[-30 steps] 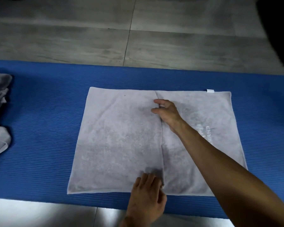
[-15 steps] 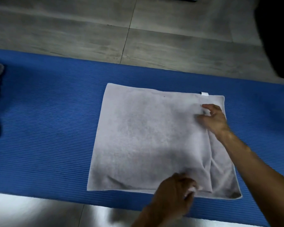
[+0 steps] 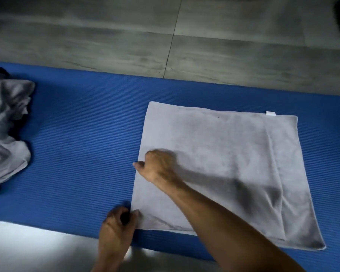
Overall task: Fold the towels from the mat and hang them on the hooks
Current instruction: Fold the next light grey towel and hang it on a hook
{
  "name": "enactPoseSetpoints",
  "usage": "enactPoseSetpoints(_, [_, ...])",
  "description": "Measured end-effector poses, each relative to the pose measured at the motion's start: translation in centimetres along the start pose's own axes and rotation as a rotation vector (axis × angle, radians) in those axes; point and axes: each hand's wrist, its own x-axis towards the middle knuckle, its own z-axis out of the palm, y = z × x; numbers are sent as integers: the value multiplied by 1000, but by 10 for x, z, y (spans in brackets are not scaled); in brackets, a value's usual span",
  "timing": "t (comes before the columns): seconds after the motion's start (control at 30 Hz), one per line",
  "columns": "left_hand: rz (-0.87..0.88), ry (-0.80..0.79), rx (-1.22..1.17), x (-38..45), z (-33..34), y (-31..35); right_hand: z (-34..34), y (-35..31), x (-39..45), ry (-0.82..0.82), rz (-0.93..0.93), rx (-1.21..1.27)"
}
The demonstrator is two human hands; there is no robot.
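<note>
While grey floor tiles point(image 3: 126, 42) fill the far part of the head view, a blue ribbed mat point(image 3: 82, 146) runs across the whole width in front of them, with a paler strip of floor along its near edge. On the right half of the mat lies a grey towel point(image 3: 224, 150), folded over on itself so that the upper layer stops short of the right edge and leaves a narrow band of the lower layer showing there; that band is creased toward the near right corner. A small white tag point(image 3: 270, 113) sticks out from the towel's far edge near the right corner. At the left edge of the mat, well apart from the folded towel, sits a crumpled pile of grey towels point(image 3: 6, 130), with something dark beneath it that is too dim to make out.

The right hand point(image 3: 158, 166) reaches across from the lower right, its forearm passing over the towel, and its curled fingers grip the towel's left edge about halfway along. The left hand point(image 3: 119, 222) is at the towel's near left corner, fingers curled there with the thumb on the cloth; it seems to pinch the corner, though shadow hides the exact contact.
</note>
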Motion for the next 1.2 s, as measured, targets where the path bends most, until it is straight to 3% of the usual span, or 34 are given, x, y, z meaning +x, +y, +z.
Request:
enactPoseSetpoints(0.17, [33,-52,-164,2,-6,-5,11,-25,14,-32,41,53])
enactPoseSetpoints(0.27, [-34,-76,-387,5,-12,-21,9,-30,17,-16,49,172])
enactPoseSetpoints(0.43, [-200,217,-608,31,-40,-57,12,-56,33,20,-56,483])
enactPoseSetpoints(0.57, [-245,320,-553,60,-77,-77,24,-64,33,-47,-226,598])
enactPoseSetpoints(0.63, [-266,319,-451,67,-86,-81,29,-48,22,-87,-215,615])
enactPoseSetpoints(0.7, [-257,354,-270,64,-90,-75,29,-18,3,-8,-199,633])
enactPoseSetpoints(0.8, [-28,291,-71,42,-75,-48,24,45,-26,278,-102,701])
enactPoseSetpoints(0.97, [594,-120,-42,-21,22,40,10,146,-65,657,293,615])
enactPoseSetpoints(1.03, [867,-143,120,-41,60,55,-5,169,-72,654,423,462])
enactPoseSetpoints(1.07, [913,-172,212,-46,73,57,-13,179,-74,599,479,431])
enactPoseSetpoints(1.2, [958,-167,477,-56,94,58,-42,201,-62,393,521,788])
